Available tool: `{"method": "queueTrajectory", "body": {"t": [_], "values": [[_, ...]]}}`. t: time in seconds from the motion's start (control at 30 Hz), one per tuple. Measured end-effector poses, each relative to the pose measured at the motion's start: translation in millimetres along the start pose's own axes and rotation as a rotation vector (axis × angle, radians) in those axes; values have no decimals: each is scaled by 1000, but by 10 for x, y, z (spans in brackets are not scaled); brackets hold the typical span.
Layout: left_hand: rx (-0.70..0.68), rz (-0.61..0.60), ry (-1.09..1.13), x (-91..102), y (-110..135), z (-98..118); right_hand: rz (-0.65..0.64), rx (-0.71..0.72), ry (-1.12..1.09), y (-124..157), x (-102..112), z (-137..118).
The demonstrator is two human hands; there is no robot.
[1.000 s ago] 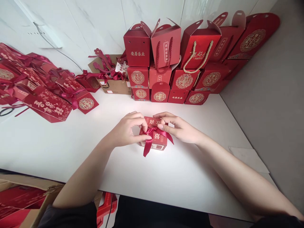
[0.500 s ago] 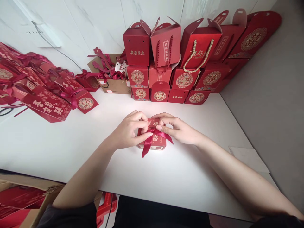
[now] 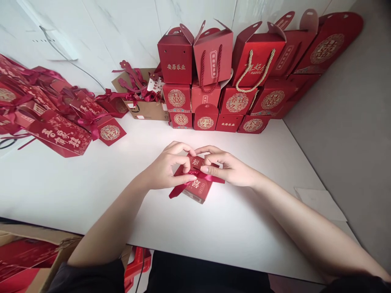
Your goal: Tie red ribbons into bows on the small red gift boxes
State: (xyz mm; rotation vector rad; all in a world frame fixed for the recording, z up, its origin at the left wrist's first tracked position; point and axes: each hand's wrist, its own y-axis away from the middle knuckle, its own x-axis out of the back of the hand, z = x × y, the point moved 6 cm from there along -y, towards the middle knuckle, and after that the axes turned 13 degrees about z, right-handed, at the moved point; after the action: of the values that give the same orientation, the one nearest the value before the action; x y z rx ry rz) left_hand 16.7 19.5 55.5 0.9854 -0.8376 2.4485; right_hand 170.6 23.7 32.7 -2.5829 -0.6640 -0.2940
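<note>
A small red gift box (image 3: 203, 191) with gold-white print lies on the white table in front of me, turned at an angle. A dark red satin ribbon (image 3: 180, 189) crosses its top, its tails hanging to either side. My left hand (image 3: 171, 165) is closed at the ribbon from the left, thumb on it and fingers curled. From the right, my right hand (image 3: 226, 165) pinches the ribbon near the middle, its index finger reaching over the far end of the box. My fingers partly cover the ribbon's centre.
Stacked red gift boxes (image 3: 233, 103) stand against the wall. A cardboard box (image 3: 148, 112) of ribbons is beside them, and a heap of ribboned red boxes (image 3: 61, 134) lies at left. Another carton (image 3: 64, 252) with red pieces sits below the table's front-left edge.
The gift box has turned on the table, its near end swinging to the right. The ribbon tails shifted, the left one now pointing further out to the left. Both hands stay nearly in place.
</note>
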Motion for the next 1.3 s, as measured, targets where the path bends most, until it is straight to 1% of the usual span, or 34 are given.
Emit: {"method": "queueTrajectory", "body": {"t": [0.2, 0.43, 0.57, 0.7, 0.8, 0.87, 0.97, 1.07, 1.13, 1.2, 1.23, 1.3], "values": [[33, -84, 37, 0, 4, -25, -16, -14, -28, 8, -3, 44], [124, -94, 95, -24, -7, -104, -48, -36, -80, 6, -26, 150], [139, -84, 163, -67, -13, -174, -48, -44, -124, 20, -23, 219], [166, -20, 265, -125, -22, -236, -16, -28, -195, 37, -14, 287], [156, 33, 333, -139, -27, -255, 28, -25, -232, 43, -1, 330], [144, 17, 345, -146, -24, -263, 50, -43, -239, 40, -1, 359], [146, -62, 356, -164, -8, -279, 93, -57, -236, 20, 0, 372], [170, -94, 374, -162, 5, -298, 171, -47, -156, -13, 60, 321], [180, -98, 378, -161, 11, -299, 255, -44, -24, -26, 164, 250], [186, -101, 381, -165, 16, -293, 284, -76, 102, -23, 264, 169], [193, -98, 382, -167, 18, -291, 250, -109, 141, -16, 285, 134], [213, -95, 388, -174, 20, -292, 115, -166, 199, 12, 263, 73]]}}
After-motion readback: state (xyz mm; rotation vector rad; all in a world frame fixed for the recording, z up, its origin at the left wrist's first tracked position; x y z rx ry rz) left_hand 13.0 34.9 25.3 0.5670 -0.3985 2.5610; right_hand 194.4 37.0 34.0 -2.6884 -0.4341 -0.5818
